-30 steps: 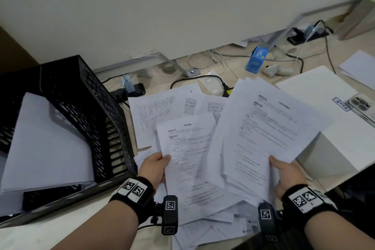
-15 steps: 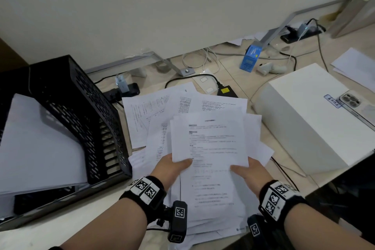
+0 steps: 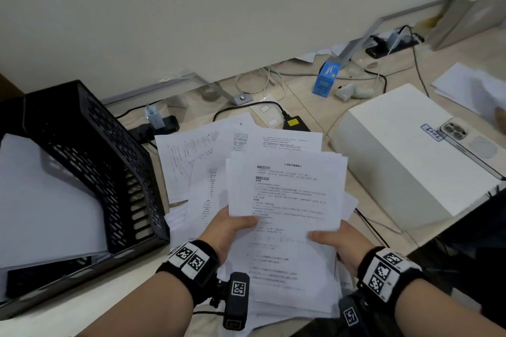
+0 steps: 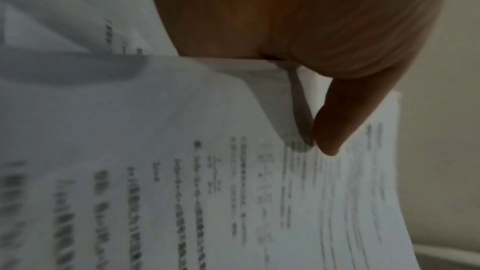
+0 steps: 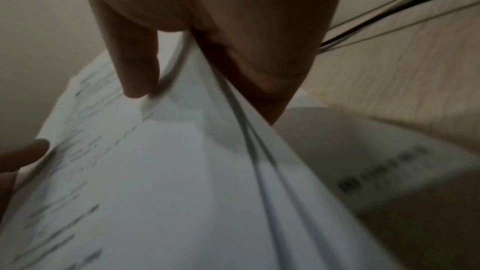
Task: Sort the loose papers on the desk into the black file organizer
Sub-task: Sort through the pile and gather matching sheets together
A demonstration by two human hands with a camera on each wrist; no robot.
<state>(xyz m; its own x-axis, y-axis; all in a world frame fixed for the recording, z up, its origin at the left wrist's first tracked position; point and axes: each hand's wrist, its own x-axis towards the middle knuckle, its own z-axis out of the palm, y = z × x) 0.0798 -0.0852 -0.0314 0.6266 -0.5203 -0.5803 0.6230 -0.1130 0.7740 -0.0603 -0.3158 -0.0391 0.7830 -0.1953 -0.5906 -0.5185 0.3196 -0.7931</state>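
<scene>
Holding a stack of printed papers (image 3: 287, 200) between both hands, we keep it lifted above the desk (image 3: 82, 306), its long axis running away from our body toward the wall (image 3: 219, 8), with the title line at the far end and the near end down between our wrists. Our left hand (image 3: 228, 230) grips the stack's left edge, thumb laid across the top sheet and the fingers hidden beneath; in the left wrist view the thumb (image 4: 337, 122) presses on the printed face. Our right hand (image 3: 339, 241) grips the right edge the same way, thumb on top, and the right wrist view shows the sheets (image 5: 182, 171) pinched between thumb and fingers, several edges fanned slightly apart. The stack tilts a little, its far end higher than the near end. More loose papers (image 3: 197, 156) lie spread on the desk beneath and beyond it, fanned toward the left and overlapping one another. The black file organizer (image 3: 90, 161) stands to the left, well apart from the held stack, with white sheets (image 3: 46, 200) leaning in its compartment. To the right sits a white box (image 3: 397, 150) with a phone (image 3: 471, 142) resting on its top. Cables (image 3: 260, 82) and a small blue box (image 3: 327, 78) lie near the wall.
</scene>
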